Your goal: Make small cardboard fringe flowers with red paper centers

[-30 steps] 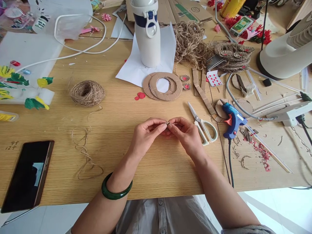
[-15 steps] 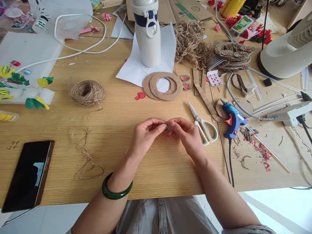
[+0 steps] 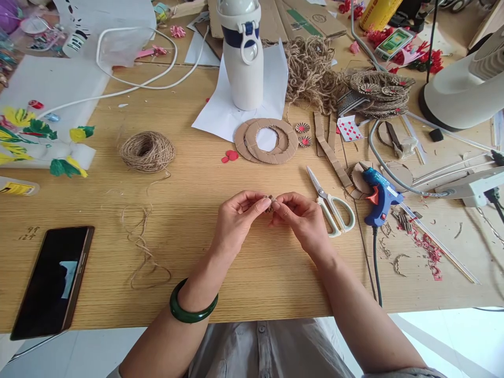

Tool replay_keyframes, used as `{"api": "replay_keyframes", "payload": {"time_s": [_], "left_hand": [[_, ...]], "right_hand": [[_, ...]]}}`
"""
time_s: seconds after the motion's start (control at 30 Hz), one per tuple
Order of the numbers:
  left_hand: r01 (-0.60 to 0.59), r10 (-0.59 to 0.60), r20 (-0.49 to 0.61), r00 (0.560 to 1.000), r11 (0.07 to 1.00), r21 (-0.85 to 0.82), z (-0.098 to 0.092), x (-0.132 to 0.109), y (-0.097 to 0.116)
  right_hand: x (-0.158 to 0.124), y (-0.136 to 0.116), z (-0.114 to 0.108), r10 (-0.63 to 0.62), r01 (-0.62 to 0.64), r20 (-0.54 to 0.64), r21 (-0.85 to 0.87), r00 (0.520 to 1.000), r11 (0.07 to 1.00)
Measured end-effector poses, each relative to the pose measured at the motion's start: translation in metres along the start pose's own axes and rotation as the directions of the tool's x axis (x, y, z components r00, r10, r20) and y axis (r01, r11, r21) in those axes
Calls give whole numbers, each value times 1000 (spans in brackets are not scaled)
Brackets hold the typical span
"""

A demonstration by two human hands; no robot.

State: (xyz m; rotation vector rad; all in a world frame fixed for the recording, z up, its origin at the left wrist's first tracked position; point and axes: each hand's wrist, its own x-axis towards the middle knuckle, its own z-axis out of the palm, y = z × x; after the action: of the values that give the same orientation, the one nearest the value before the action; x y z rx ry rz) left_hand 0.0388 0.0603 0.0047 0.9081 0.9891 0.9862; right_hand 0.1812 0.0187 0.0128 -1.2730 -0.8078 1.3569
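Observation:
My left hand [image 3: 239,216] and my right hand [image 3: 299,220] meet above the wooden table [image 3: 189,273], with their fingertips pinching a small curled brown piece [image 3: 270,203], probably cardboard or twine. The fingers hide most of it. A jade-green bangle [image 3: 192,303] circles my left wrist. Nearest to my right hand lie white-handled scissors [image 3: 331,207]. A ball of jute twine [image 3: 147,152] sits to the left of my hands, with a loose twine strand [image 3: 144,247] below it. Neither hand touches these.
Cardboard rings [image 3: 268,140] lie ahead of my hands. A blue glue gun [image 3: 381,197] stands at right among scraps, and a black phone [image 3: 53,283] lies at left. A white bottle [image 3: 242,58] stands on paper at the back, beside tangled twine [image 3: 311,76].
My fingers have shifted slightly on the small piece, which shows a little more now. The whole view has moved slightly, so the table objects sit a little further right.

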Motion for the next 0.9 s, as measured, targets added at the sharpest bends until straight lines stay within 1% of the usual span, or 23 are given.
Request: {"api": "replay_keyframes", "payload": {"time_s": [0.13, 0.23, 0.37, 0.53, 0.6, 0.67, 0.73, 0.8, 0.9], "left_hand": [[-2, 1, 3, 1000, 1000, 13, 1, -1, 0], [3, -3, 3, 1000, 1000, 24, 1, 0, 0], [5, -4, -13, 1000, 999, 34, 0, 0, 1], [18, -18, 1, 1000, 999, 51, 0, 0, 1], [20, -20, -2, 1000, 998, 53, -1, 0, 1], [15, -15, -5, 1000, 999, 50, -1, 0, 0], [-3, 3, 9, 1000, 998, 62, -2, 0, 0], [-39, 36, 30, 999, 994, 101, -2, 0, 1], [-84, 76, 53, 996, 980, 179, -2, -2, 3]], "right_hand": [[0, 2, 2, -57, 57, -22, 4, 998, 998], [-1, 3, 2, -97, 96, -31, -27, 995, 995], [-2, 4, 1, -113, 111, -24, -69, 993, 991], [-2, 4, 1, -122, 122, 5, -43, 993, 992], [-3, 4, 1, -162, 162, 4, -96, 987, 982], [-5, 4, 0, -218, 212, -3, -208, 976, 955], [-6, 4, 0, -251, 234, -12, -320, 968, 918], [-5, 3, -1, -236, 215, -22, -338, 972, 916], [-3, 2, -2, -128, 121, -22, -193, 992, 974]]}}
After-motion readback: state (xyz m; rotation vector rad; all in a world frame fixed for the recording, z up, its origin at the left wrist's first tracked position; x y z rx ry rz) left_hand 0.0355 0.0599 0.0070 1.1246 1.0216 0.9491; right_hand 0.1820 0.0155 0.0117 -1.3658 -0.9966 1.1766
